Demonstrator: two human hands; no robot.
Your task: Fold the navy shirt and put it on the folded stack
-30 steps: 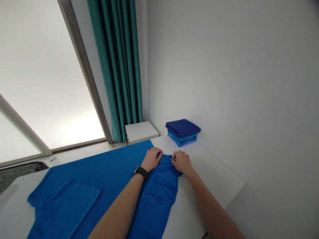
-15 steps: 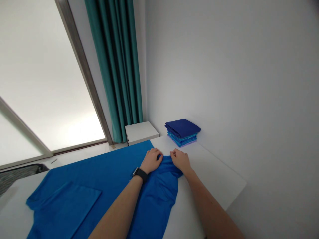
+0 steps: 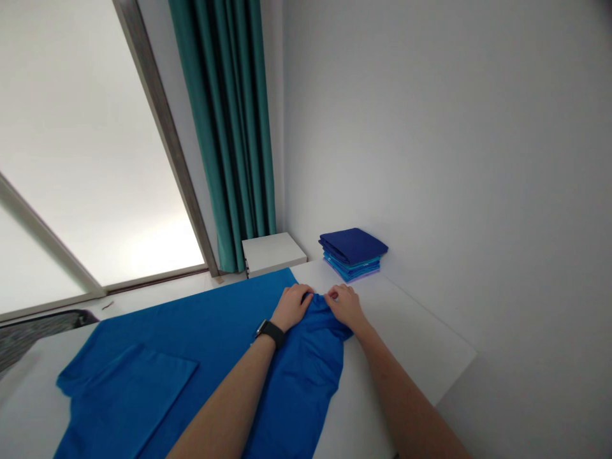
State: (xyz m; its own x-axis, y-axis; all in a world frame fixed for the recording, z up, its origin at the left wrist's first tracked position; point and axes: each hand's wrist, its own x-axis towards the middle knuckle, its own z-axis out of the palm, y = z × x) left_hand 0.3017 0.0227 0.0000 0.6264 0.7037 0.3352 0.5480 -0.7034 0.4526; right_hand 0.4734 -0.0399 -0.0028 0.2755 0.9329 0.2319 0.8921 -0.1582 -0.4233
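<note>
A blue shirt [image 3: 191, 344] lies spread on a white table [image 3: 411, 344], one sleeve folded over near the left end. My left hand [image 3: 292, 306], with a black watch on its wrist, is closed on a bunched fold of the shirt at its far right edge. My right hand [image 3: 345, 305] pinches the same bunched cloth just to the right of it. The two hands almost touch.
A stack of folded blue cloths [image 3: 352, 253] sits at the table's far corner against the white wall. Behind the table stand a small white cabinet [image 3: 273, 252], a teal curtain [image 3: 229, 127] and a large window [image 3: 81, 166].
My hands have drawn slightly closer together on the bunched cloth. The view has shifted a little; nothing else has moved.
</note>
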